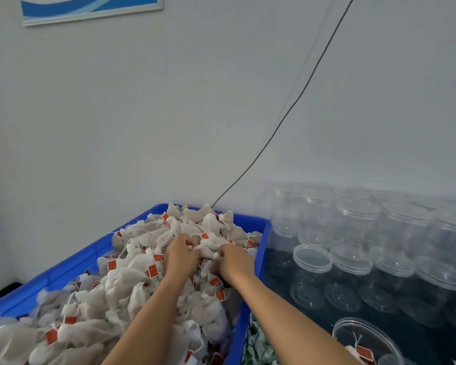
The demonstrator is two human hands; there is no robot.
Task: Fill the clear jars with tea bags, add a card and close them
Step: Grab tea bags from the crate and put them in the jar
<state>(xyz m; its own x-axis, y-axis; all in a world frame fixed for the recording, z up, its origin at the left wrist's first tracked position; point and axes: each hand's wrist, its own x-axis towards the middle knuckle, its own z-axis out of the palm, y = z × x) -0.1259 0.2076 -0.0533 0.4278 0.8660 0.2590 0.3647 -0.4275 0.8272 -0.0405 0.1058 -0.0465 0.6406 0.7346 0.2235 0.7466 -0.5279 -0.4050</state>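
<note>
Head view: both hands [181,255] [234,259] grip tea bags [127,283] in blue crate [263,233].

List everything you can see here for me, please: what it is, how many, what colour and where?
tea bags: a big heap, white with red tags, filling the crate
crate: one, blue, left and centre
empty jars: many, clear, massed on the right by the wall
jar with tea bags: one, clear, open, bottom right, a few bags inside
folded papers: a pile, green and white, between crate and jars, bottom edge; possibly the cards
cable: one, black, running down the wall to behind the crate
picture: one, blue and white, top left on the wall
left hand: in the heap, fingers curled on tea bags
right hand: beside it, fingers curled on tea bags
</note>
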